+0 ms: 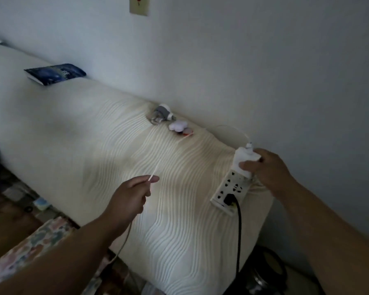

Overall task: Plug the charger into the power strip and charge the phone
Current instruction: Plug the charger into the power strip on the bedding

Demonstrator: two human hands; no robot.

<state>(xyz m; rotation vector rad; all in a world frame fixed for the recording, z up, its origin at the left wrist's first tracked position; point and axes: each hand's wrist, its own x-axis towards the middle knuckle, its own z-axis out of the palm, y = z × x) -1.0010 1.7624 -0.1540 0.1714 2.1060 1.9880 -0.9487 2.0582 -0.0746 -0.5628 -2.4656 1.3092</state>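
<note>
A white power strip [229, 189] lies on a cream ribbed cushion [136, 158], near its right end by the wall. My right hand [264, 167] grips a white charger block [244, 160] standing at the strip's far end, its prongs at the sockets. A thin white cable [155, 170] runs from the block's top, loops along the wall and comes back to my left hand [132, 194], which pinches the cable's free end above the cushion. A black plug [229, 199] with a black cord sits in the strip's near end. No phone is in view.
A grey-white gadget [161, 113] and a small white flower-shaped thing [178, 126] lie at the cushion's back edge by the wall. A dark blue booklet [55, 73] rests further left. A dark round object [268, 271] stands below on the right, patterned fabric [41, 237] at lower left.
</note>
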